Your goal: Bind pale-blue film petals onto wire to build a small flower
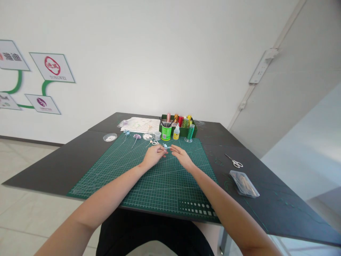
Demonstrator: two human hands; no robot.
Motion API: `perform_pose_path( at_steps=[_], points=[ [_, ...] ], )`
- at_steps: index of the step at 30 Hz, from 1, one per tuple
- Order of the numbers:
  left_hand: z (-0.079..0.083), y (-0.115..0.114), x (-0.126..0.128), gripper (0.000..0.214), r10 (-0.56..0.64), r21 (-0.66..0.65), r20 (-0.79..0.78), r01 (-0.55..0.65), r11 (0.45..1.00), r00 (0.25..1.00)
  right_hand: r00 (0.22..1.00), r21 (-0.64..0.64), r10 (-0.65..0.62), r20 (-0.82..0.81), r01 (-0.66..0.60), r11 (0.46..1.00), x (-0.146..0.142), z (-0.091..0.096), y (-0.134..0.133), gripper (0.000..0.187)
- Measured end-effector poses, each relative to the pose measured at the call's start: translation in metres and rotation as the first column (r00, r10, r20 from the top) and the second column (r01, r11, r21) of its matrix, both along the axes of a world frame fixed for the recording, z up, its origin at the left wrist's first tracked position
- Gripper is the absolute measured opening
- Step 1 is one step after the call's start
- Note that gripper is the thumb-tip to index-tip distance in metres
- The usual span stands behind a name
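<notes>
Above the green cutting mat (pixel 149 181), my left hand (pixel 153 156) pinches a small pale blue flower (pixel 165 146) between thumb and fingertips. My right hand (pixel 181 156) is just right of the flower, its fingers stretched out and slightly apart. Its fingertips come close to a pale petal; whether they touch it I cannot tell. Small white-handled scissors (pixel 155 142) lie just beyond my left hand. Farther left on the mat rest a purple flower on a thin stem (pixel 136 136) and a light blue flower on a stem (pixel 126 132).
A green can with brushes (pixel 166 133), a glue bottle (pixel 176 132) and a green thread spool (pixel 190 132) stand before a box of spools (pixel 196 130). White dishes (pixel 110 137) lie left. Scissors (pixel 236 163) and a clear plastic box (pixel 244 184) lie right, among loose green threads.
</notes>
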State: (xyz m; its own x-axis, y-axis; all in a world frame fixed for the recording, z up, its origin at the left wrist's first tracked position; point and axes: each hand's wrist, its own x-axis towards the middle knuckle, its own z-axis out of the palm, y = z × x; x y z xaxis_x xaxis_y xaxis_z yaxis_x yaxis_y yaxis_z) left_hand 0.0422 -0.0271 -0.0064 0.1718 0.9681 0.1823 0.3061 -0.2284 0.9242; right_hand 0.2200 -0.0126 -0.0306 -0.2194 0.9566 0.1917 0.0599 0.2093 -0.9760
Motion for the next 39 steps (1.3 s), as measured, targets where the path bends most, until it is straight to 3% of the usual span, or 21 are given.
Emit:
perform_pose_path(
  at_steps=[3,7,15,21,26,35,39],
  points=[
    [-0.002,0.000,0.000,0.008,-0.018,0.062,-0.045,0.021,0.998,0.999,0.991,-0.066,0.101,-0.089,-0.107,0.992,-0.007,0.007,-0.011,0.031],
    [-0.006,0.000,0.000,0.009,-0.018,0.117,-0.098,0.030,0.993,0.995,0.962,-0.201,0.134,-0.239,-0.184,0.962,-0.017,0.014,-0.025,0.029],
    [-0.007,-0.002,-0.001,0.012,0.000,0.184,-0.175,0.033,0.982,0.985,0.995,-0.249,0.000,-0.097,-0.024,0.968,-0.022,0.019,-0.030,0.036],
    [-0.005,-0.002,0.003,0.020,-0.066,0.017,-0.011,0.066,0.998,0.998,0.992,-0.168,-0.126,-0.017,0.121,0.978,-0.022,0.013,-0.025,0.037],
    [-0.003,0.001,0.003,0.022,-0.093,-0.033,0.089,0.096,0.995,0.992,0.989,-0.179,-0.145,-0.043,0.135,0.975,-0.020,0.013,-0.025,0.032],
    [-0.008,0.004,0.000,0.024,-0.156,-0.012,0.132,0.159,0.987,0.979,0.978,-0.208,-0.152,-0.142,0.120,0.971,-0.019,0.015,-0.025,0.032],
    [-0.007,0.003,0.000,0.025,-0.121,-0.001,0.124,0.122,0.993,0.985,0.975,-0.188,-0.161,-0.151,0.132,0.973,-0.018,0.014,-0.024,0.034]
  ],
)
